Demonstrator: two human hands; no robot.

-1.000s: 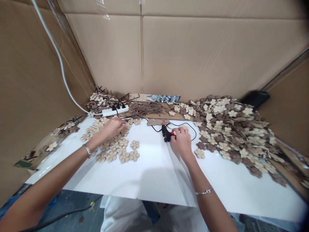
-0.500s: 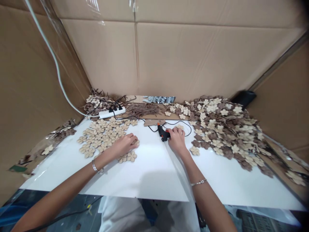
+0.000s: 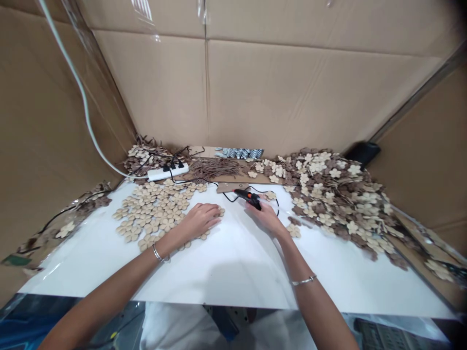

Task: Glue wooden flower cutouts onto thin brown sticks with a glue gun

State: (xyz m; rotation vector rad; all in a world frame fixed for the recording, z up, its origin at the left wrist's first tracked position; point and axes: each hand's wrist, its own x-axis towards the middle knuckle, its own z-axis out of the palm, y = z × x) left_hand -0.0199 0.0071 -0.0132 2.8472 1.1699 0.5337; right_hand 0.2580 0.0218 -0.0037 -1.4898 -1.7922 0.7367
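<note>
White tabletop (image 3: 233,287) underneath. My left hand (image 3: 199,219) had moved inward, fingertips over one beige flower (image 3: 222,212), pinch unclear. My right hand (image 3: 267,217) had tilted the one glue gun (image 3: 251,198), gripped mid-table, bringing nozzle and flower closer. Beyond sat uncountable flowers (image 3: 156,201), one power strip (image 3: 168,172), one cardboard wall (image 3: 310,87).

Matt cardboard (image 3: 255,92) is surrounding a smooth white tabletop (image 3: 237,272).
The beige flower pieces (image 3: 149,206) are looking dull and felt-like; the black glue gun (image 3: 250,198) and white power strip (image 3: 160,173) are showing smooth plastic; the bracelets (image 3: 303,281) are gleaming like polished metal; clear tape (image 3: 85,36) is shining over the cardboard.
</note>
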